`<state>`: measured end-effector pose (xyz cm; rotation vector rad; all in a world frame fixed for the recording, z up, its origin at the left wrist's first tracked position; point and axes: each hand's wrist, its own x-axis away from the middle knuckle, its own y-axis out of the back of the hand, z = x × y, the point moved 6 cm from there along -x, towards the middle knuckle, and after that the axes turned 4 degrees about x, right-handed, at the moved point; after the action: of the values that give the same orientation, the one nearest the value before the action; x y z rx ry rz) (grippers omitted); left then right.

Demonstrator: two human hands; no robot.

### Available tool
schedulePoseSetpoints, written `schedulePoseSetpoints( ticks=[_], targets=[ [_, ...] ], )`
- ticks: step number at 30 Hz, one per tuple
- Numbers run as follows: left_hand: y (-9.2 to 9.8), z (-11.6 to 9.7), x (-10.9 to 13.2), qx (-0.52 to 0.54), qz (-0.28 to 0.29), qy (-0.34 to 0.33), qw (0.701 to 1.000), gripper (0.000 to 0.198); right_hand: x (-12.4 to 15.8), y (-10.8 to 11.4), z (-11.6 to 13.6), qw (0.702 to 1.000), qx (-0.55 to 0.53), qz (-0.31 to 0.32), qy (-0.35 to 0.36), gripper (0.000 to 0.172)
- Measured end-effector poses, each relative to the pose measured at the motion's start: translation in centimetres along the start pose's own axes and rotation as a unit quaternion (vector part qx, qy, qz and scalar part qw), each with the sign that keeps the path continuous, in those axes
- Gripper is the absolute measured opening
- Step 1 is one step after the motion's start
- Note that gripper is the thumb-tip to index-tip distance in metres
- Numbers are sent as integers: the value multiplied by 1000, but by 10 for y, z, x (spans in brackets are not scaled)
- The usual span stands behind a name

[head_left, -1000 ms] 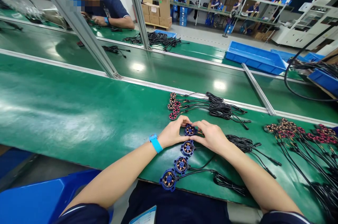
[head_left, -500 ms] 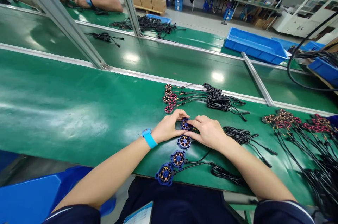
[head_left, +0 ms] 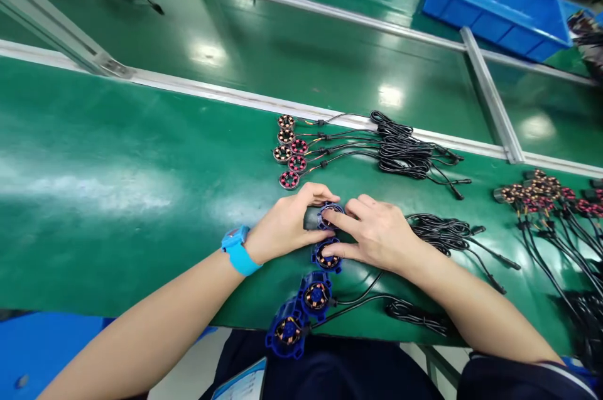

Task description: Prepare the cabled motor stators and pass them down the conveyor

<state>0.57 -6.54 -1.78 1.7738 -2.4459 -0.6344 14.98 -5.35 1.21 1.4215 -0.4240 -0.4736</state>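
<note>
A row of blue round motor housings with copper windings runs toward me on the green bench. My left hand wraps its fingers around the farthest housing. My right hand presses fingertips on that same housing and rests its thumb on the second blue housing. Two more blue housings lie nearer the bench edge, their black leads trailing right. A blue band is on my left wrist.
Bare pink and brown stators with bundled black cables lie just beyond my hands. More stators with cables crowd the right. A blue tray sits on the far conveyor; metal rails divide the belts.
The camera has tilted down and closer, dropping the people at the back out of view. Both hands stay on the farthest blue housing; my right thumb now lies on the second one.
</note>
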Motion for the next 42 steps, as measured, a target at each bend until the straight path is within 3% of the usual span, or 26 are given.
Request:
schedulePoseSetpoints(
  ticks=[5, 9, 13, 15, 19, 23, 26, 30, 35, 42],
  targets=[
    [4, 2, 1, -50, 3, -10, 999, 54, 0, 9, -13, 991, -130, -6, 0, 47],
    [8, 5, 1, -100, -2, -28, 995, 65, 9, 15, -37, 968, -243, 32, -45, 57],
    [10, 1, 1, -116, 7, -71, 991, 68, 13, 11, -47, 958, -264, 89, -61, 22],
    [9, -1, 0, -109, 19, -87, 990, 64, 10, 12, -49, 951, -291, 60, -86, 14],
    [4, -4, 1, -73, 50, -119, 989, 40, 5, 12, -48, 940, -323, 9, -107, 24],
    [1, -6, 1, -114, 62, -120, 984, 25, 6, 12, -49, 923, -358, -19, -139, 26],
    [2, -9, 0, -160, 47, -103, 981, 24, 6, 12, -48, 920, -364, -31, -144, 16],
    [3, -9, 0, -210, 17, -86, 974, 27, 4, 6, -41, 916, -374, -22, -146, 17],
    [4, -3, -1, -281, -33, -56, 957, 49, -1, -8, -30, 911, -384, -53, -142, 12],
    [3, -3, -2, -300, -54, -49, 951, 47, -3, -18, -16, 946, -291, -95, -103, 18]
  ],
)
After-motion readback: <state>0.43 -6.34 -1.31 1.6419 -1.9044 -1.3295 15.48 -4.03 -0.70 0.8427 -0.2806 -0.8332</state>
